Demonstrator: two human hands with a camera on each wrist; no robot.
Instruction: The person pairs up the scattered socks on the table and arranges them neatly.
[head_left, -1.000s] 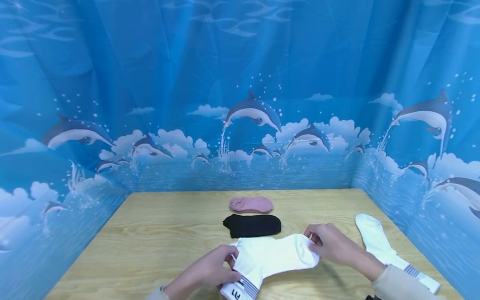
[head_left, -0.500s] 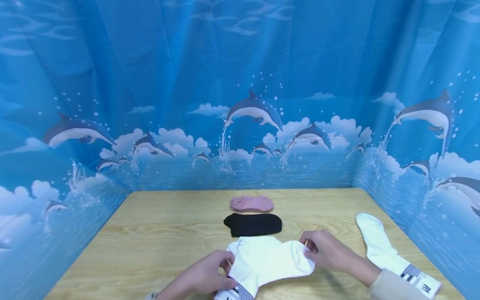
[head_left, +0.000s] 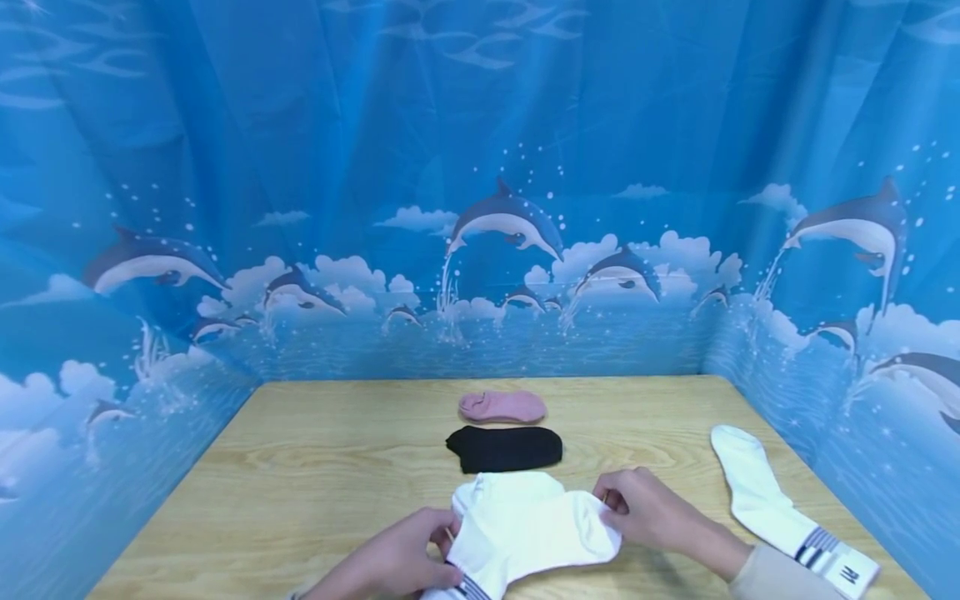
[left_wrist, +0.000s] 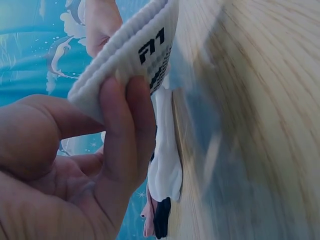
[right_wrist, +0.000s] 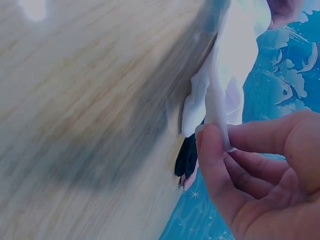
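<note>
Both hands hold a white sock [head_left: 543, 533] stretched sideways just above the table. My left hand [head_left: 401, 557] pinches its cuff between thumb and fingers; the ribbed cuff [left_wrist: 127, 62] with dark lettering shows in the left wrist view. At the toe end, my right hand [head_left: 651, 515] pinches the fabric between thumb and fingertips. Beneath and behind it lies a second white sock [head_left: 517, 479], partly hidden by the held one. Beyond that lie a black sock [head_left: 510, 450] and, farthest back, a pink sock [head_left: 504, 407].
Another white sock [head_left: 757, 487] with grey stripes and dark lettering lies at the right of the wooden table [head_left: 322, 450], beside my right forearm. A blue dolphin-print curtain [head_left: 360, 208] closes off the back and both sides.
Both hands have shifted left and slightly toward me with the held sock, so more of the white sock behind shows. The right sock's lettering is uncovered. The other socks stay put.
</note>
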